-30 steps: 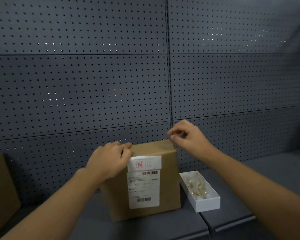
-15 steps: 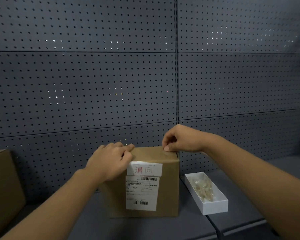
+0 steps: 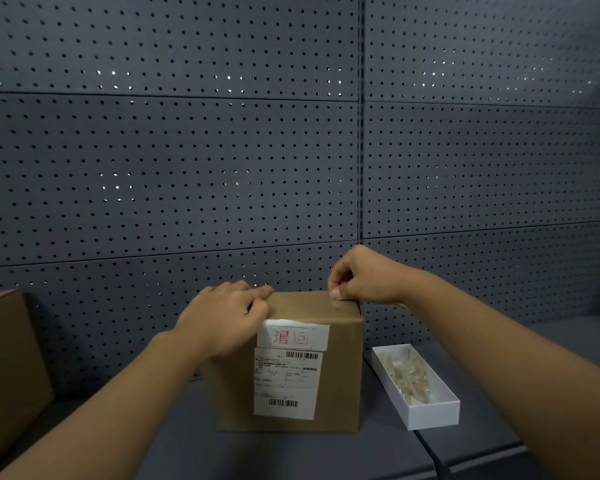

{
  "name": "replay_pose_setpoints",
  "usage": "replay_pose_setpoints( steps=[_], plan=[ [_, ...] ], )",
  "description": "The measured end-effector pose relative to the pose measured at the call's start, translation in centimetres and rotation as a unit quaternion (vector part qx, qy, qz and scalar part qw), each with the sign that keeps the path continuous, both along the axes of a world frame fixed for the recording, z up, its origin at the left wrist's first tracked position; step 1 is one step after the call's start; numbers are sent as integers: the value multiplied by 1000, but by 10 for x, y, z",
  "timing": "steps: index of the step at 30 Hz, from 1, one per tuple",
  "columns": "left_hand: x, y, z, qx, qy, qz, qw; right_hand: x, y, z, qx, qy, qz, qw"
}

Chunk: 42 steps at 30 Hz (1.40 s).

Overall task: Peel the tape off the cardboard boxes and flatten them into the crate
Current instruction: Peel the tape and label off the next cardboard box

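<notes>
A brown cardboard box [image 3: 340,375] stands upright on the grey bench, with a white shipping label and a white slip with red characters on its near face. My left hand [image 3: 222,320] rests on the box's top left corner, fingers laid flat over the top edge. My right hand [image 3: 364,278] is at the top right edge, its curled fingers and thumb pinching at the tape there. The tape itself is hard to make out.
A white open tray [image 3: 430,414] holding crumpled clear tape lies right of the box. A second cardboard box [image 3: 4,368] stands at the left edge. A dark pegboard wall [image 3: 291,150] rises close behind. A seam splits the bench [image 3: 426,448] at the right.
My right hand has come down from the box's back right corner onto its top right edge and curled tighter. The left hand has stayed on the top left corner.
</notes>
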<state>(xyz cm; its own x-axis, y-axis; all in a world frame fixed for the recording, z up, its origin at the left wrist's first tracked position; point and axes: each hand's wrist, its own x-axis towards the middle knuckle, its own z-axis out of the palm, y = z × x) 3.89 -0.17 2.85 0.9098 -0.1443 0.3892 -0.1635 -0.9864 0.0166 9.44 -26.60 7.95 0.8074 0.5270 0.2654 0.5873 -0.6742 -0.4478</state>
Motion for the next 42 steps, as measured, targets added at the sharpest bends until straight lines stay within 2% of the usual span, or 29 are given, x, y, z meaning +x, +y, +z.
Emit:
replay_pose_setpoints(
  steps=[9, 15, 23, 27, 32, 37, 42],
  plan=[
    [3, 1, 0, 1, 9, -3, 1000, -5, 6, -3, -31, -15, -12, 999],
    [4, 0, 2, 0, 15, -4, 1000, -10, 5, -4, -58, 26, -12, 998],
    [6, 1, 4, -9, 38, 1, 999, -5, 0, -6, -2, 74, -9, 997],
    [4, -1, 5, -5, 51, 8, 999, 0, -6, -4, 56, 134, 20, 989],
    [2, -2, 9, 1, 59, 0, 998, 2, -8, -9, 53, 98, 40, 993],
    [-1, -18, 24, -17, 116, -12, 993, 2, -5, -8, 17, 98, 15, 995],
    [2, -62, 28, -88, 109, -78, 987, 1, 1, -7, -29, 76, -2, 997]
  ],
)
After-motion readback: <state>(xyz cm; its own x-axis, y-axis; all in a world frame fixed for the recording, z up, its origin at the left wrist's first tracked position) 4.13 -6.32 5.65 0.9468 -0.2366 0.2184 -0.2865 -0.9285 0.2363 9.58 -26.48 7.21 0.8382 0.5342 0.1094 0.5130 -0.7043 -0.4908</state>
